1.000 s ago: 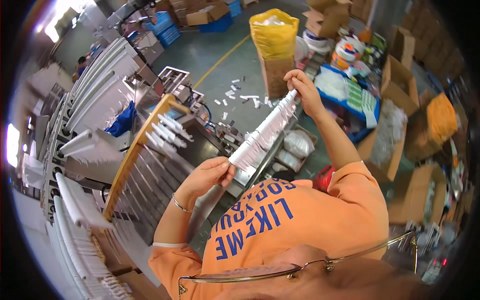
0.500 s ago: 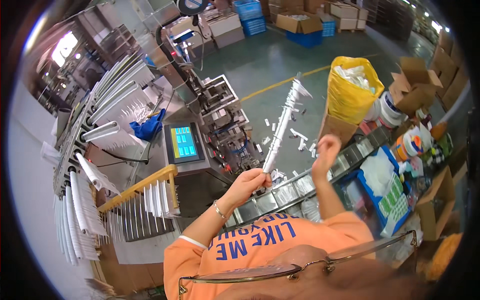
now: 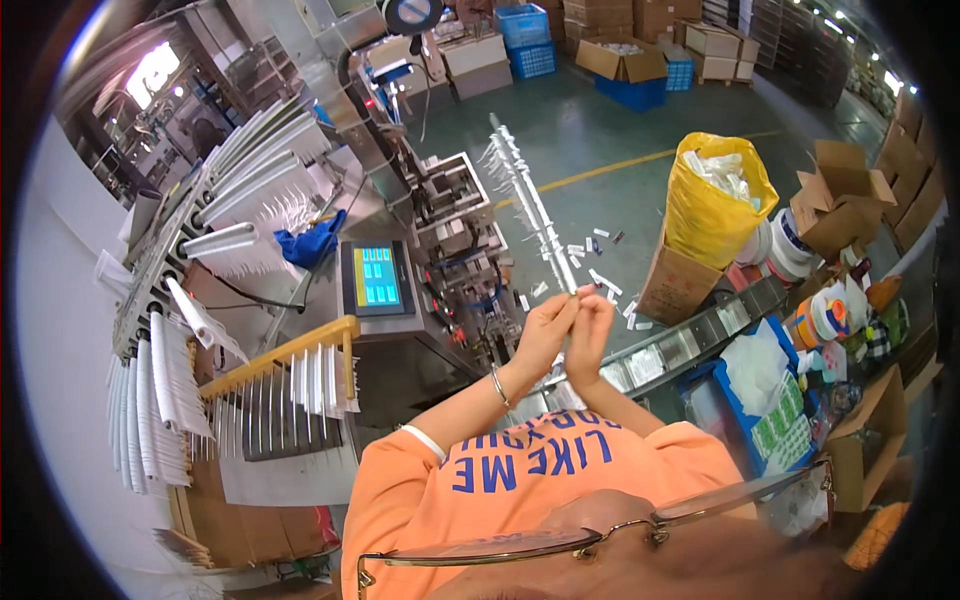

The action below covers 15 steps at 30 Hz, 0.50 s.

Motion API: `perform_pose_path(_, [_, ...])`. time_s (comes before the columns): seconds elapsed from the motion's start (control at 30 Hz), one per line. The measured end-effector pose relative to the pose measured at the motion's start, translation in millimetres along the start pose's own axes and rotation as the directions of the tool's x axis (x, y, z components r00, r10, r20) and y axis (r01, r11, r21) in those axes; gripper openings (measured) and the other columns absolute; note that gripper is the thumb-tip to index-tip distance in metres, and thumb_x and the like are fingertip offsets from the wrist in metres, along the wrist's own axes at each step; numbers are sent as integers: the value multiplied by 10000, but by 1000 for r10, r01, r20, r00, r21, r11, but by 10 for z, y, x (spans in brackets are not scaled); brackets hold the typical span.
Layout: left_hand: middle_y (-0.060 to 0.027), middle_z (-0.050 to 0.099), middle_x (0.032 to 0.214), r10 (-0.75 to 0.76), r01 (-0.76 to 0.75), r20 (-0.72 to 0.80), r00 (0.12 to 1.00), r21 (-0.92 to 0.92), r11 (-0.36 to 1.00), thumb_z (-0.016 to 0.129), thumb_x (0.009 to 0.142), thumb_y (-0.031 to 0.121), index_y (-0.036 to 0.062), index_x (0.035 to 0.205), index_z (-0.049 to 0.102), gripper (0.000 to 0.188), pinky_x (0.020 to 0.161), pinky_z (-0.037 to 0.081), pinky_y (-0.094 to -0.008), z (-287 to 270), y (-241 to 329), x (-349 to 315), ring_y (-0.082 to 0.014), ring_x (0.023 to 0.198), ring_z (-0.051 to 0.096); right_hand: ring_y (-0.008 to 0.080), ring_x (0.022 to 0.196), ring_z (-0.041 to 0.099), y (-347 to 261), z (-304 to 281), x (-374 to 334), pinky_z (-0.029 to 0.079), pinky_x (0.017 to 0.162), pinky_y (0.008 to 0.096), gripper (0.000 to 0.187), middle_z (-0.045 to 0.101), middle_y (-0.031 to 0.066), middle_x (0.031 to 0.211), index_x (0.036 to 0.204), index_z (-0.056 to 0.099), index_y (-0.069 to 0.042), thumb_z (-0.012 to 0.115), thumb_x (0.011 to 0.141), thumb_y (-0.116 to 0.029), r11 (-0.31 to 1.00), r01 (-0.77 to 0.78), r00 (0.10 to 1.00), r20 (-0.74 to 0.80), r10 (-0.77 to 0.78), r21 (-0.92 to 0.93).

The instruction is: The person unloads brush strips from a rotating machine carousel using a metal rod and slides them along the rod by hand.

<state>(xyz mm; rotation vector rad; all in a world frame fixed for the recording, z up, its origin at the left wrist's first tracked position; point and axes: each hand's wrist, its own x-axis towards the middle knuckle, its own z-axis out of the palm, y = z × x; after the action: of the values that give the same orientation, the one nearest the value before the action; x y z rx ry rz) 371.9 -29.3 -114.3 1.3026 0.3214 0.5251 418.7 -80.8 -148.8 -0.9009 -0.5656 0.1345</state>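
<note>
Yellow plastic lines the full sack (image 3: pixel 716 190) at two o'clock, standing on a brown carton (image 3: pixel 676 287), with small white pieces (image 3: pixel 598 283) scattered over the green floor beside it. At nine o'clock, white rolled sheets (image 3: pixel 165 375) hang along a rack, and a yellow-topped rail (image 3: pixel 283 352) carries more white strips. A metal machine (image 3: pixel 452 245) with a lit blue touch screen (image 3: pixel 378 277) stands at eleven o'clock, directly behind the hands; a segmented conveyor tray (image 3: pixel 668 350) runs toward three o'clock past a blue bin (image 3: pixel 752 405). Cardboard boxes (image 3: pixel 840 200) stack at the right rim. Near centre, the left hand (image 3: pixel 548 325) and right hand (image 3: pixel 588 335) are pressed together, palms closing around the lower end of a long bundle of white strips (image 3: pixel 525 195). That bundle rises toward twelve o'clock, leaning slightly left, narrow and pale, its edges frayed with short tabs near the top, crossing in front of the machine.
</note>
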Motion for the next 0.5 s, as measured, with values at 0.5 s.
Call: perform_pose_path(0.5, [-60, 629, 806, 251, -683, 642, 724, 719, 129, 665, 685, 129, 60, 778, 653, 116, 770, 430, -343, -315, 1149, 265, -254, 834, 567, 49, 573, 313, -584, -718, 331, 270, 515, 179, 52, 421, -1, 774, 949, 441, -56, 403, 915, -61, 996, -78, 964, 259, 67, 35])
